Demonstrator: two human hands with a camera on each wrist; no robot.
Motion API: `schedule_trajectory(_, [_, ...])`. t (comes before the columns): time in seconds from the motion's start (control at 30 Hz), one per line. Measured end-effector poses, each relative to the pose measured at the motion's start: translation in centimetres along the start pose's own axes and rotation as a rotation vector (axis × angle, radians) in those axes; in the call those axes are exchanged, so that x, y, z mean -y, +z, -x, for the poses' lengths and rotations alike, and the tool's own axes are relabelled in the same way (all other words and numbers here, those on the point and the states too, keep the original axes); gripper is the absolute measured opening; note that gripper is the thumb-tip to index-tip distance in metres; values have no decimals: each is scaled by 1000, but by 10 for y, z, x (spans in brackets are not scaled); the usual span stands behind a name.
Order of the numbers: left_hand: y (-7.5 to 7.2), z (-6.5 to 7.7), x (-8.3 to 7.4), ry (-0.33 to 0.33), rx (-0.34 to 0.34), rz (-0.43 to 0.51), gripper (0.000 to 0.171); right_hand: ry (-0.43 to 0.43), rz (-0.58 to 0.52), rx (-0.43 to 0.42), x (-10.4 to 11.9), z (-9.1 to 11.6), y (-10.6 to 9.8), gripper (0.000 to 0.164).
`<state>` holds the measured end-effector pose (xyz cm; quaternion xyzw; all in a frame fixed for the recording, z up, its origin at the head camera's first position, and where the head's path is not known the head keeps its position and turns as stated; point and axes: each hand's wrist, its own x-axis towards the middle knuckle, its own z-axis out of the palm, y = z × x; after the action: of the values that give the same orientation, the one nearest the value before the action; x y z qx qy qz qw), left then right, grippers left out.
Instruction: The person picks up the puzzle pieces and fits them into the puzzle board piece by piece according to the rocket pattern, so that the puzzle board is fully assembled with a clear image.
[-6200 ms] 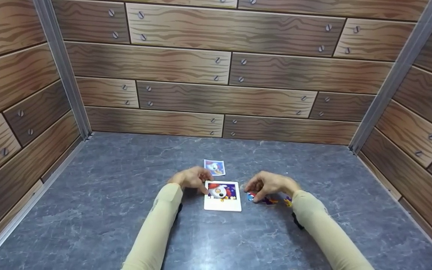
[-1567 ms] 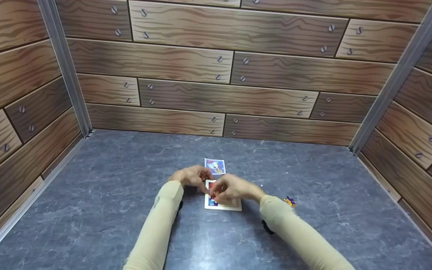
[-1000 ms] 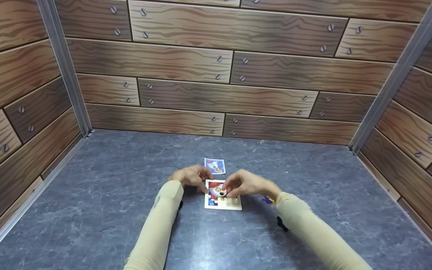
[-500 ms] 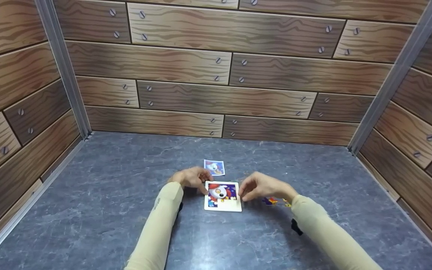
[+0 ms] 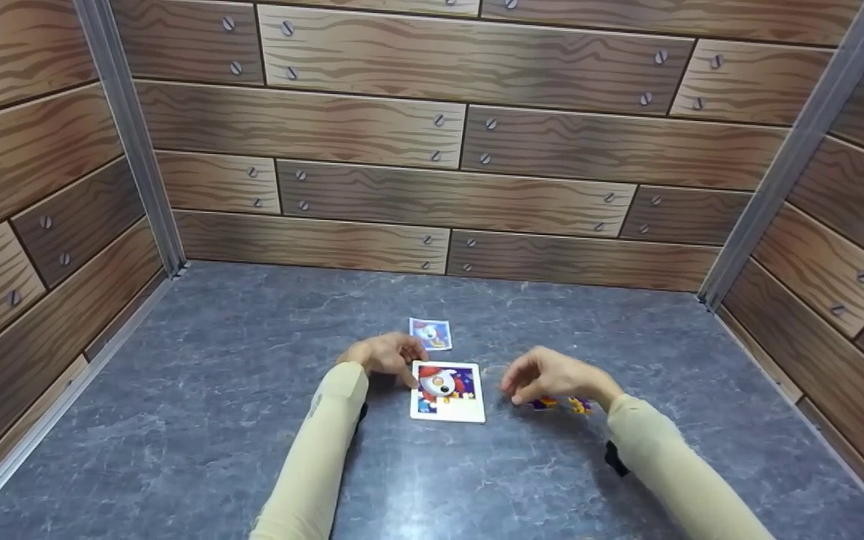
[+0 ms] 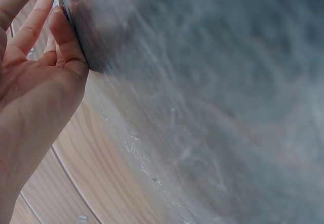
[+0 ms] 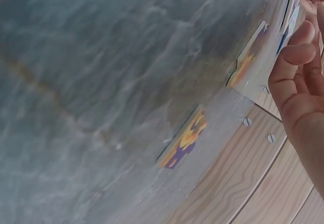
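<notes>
A white puzzle tray (image 5: 462, 412) lies flat on the table, partly filled with a picture of a white character in red; its lower right part is bare white. My left hand (image 5: 385, 353) holds the tray at its upper left corner, thumb on the left edge. Right of the tray, my right hand (image 5: 552, 375) hovers with loosely bent fingers, and nothing shows between them. Two loose puzzle pieces, purple with yellow and orange, lie near it: one piece (image 5: 544, 403) just under the hand, the other piece (image 7: 185, 139) closer to the wrist.
A small reference picture card (image 5: 430, 334) lies behind the tray. The grey marbled table (image 5: 252, 315) meets a wood-plank patterned wall (image 5: 372, 244) at the back, with similar walls on both sides.
A blue piece now fills the tray's lower left corner, placed by my right hand. That hand has since drawn back right, off the tray. My left hand stays at its corner.
</notes>
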<state>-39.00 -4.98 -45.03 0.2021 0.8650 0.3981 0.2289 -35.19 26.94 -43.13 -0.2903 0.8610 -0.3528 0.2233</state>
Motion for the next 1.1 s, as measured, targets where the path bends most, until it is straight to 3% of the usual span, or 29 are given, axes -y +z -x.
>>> schedule_trajectory(0.4, [0,1,1,6,4,14,42,94,-19,38,-13,12,-7,20])
schedule_trajectory(0.7, [0,1,-2,-27,9,23,43,94,5,5,-26,19,-14,28])
schedule_trajectory(1.1, [1,0,1,7,1,20,41,93,88,3,-30,19,-19,35])
